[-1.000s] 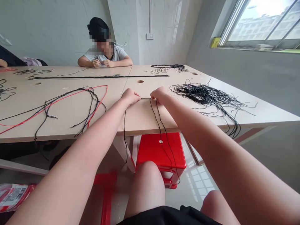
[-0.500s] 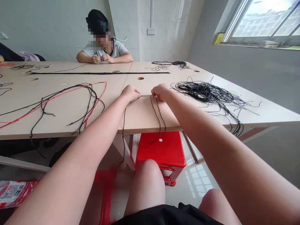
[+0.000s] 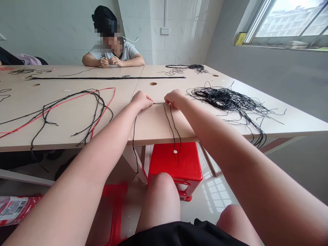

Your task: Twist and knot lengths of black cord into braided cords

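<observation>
A thin black cord (image 3: pixel 134 136) is stretched level between my two hands, just above the table near its front edge. My left hand (image 3: pixel 142 101) pinches it at one side, and a knotted length hangs from there over the edge. A short way to the right, my right hand (image 3: pixel 174 98) is closed on the other side of the cord. Two loose black strands (image 3: pixel 176 128) drop from beside the right fingers past the table edge. The right fingertips are partly hidden by the hand itself.
A tangled heap of black cords (image 3: pixel 222 97) lies right of my hands. Black cords and a red cord (image 3: pixel 77 97) loop across the table's left. A long black bundle (image 3: pixel 107 78) lies farther back. A co-worker (image 3: pixel 112 51) sits opposite. A red stool (image 3: pixel 176 164) stands below.
The two loose strands have swung right and hang straighter. The left hanging end has shifted slightly. Both hands keep their pinch, and the whole view has moved up a little.
</observation>
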The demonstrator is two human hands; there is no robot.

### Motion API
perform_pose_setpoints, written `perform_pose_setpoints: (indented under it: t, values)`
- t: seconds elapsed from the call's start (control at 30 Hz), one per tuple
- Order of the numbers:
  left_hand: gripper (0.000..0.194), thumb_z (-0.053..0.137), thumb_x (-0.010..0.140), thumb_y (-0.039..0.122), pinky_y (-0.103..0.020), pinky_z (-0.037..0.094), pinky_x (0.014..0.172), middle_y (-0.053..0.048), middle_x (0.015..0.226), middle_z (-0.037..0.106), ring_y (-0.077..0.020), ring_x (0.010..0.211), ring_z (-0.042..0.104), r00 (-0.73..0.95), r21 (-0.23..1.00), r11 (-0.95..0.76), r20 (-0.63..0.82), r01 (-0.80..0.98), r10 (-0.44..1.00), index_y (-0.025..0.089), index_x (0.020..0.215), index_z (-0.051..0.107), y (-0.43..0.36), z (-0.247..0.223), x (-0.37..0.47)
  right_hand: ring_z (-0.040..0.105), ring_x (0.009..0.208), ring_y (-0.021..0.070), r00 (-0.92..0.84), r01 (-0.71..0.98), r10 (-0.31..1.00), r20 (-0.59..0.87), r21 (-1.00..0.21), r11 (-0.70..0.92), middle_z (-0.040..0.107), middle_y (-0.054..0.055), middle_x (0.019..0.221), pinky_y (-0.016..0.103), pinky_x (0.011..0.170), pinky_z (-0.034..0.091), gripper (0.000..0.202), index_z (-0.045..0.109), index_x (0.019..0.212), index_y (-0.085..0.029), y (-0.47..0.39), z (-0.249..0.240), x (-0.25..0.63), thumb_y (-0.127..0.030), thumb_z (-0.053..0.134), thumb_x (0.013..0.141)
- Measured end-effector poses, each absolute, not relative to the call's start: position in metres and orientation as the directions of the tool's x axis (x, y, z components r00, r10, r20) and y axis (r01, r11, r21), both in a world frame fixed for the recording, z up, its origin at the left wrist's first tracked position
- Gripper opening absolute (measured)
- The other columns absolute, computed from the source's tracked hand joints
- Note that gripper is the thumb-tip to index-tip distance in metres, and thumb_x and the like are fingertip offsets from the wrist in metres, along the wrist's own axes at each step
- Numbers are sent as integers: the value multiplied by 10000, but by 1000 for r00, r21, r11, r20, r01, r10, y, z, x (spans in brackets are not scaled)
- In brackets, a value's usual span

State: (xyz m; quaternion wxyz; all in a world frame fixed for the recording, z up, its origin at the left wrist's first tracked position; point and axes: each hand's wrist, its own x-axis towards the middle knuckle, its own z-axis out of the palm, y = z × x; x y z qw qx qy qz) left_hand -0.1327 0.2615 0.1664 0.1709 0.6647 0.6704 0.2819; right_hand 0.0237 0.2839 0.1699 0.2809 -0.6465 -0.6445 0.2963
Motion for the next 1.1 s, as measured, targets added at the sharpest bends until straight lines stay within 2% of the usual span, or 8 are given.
perform_pose_setpoints:
  t: [0.17,0.37,0.43,0.53,0.63,0.73,0.8,1.1]
  values:
    - [152,706,559,169,-270,433,588,-51,736,692,-175,659,595,-50,587,-51,154,808,987,182,711,712,261,165,-131,450,489,150,168,659,974,-150,-718,-225,304,-44,461,264,484,324,257,436,576,-194,277,175,19,6,595,610]
    - [244,688,603,171,-280,468,690,-46,809,697,-191,735,613,-13,547,-78,161,833,987,185,844,725,239,176,-134,313,421,78,141,518,982,-122,-836,-178,298,-69,457,229,436,245,217,444,626,-196,243,186,26,-64,615,646]
    - [365,672,640,172,-298,466,807,-43,961,684,-201,861,610,21,526,-143,231,838,973,216,1001,705,209,183,-136,268,410,60,88,447,993,-75,-888,-106,295,-74,454,222,423,220,171,457,629,-194,214,189,28,-112,596,684]
    - [254,618,741,229,-344,402,977,-70,1050,638,-224,1044,560,141,431,-404,524,807,840,197,973,716,142,185,-138,277,404,53,-19,302,1000,-8,-953,-2,333,-73,455,214,411,219,117,491,639,-192,154,186,28,-195,583,712]
    - [207,595,792,298,-316,457,902,-53,920,645,-204,981,587,182,497,-510,567,702,803,204,932,715,67,173,-138,250,398,41,-220,-52,975,13,-999,2,351,-82,447,210,394,175,83,550,615,-173,88,170,27,-205,606,666]
    - [166,620,786,296,-315,466,890,-44,924,638,-205,977,587,135,513,-533,623,673,771,239,917,705,6,157,-137,290,423,31,-279,-191,960,6,-980,-49,466,-69,505,207,412,206,134,577,594,-161,33,153,26,-248,668,640]
    - [142,644,772,255,-313,473,871,-29,915,646,-197,931,596,83,546,-529,640,650,764,251,908,685,-24,148,-136,311,439,27,-265,-244,964,-13,-966,-80,520,-62,546,208,429,229,170,572,572,-159,7,145,27,-260,694,633]
    - [132,670,782,299,-269,535,759,-26,899,705,-177,826,656,60,861,-344,347,376,936,263,887,740,-74,133,-128,314,452,39,-303,-267,953,1,-960,-84,506,-64,532,216,451,268,189,598,580,-168,-53,139,31,-292,704,676]
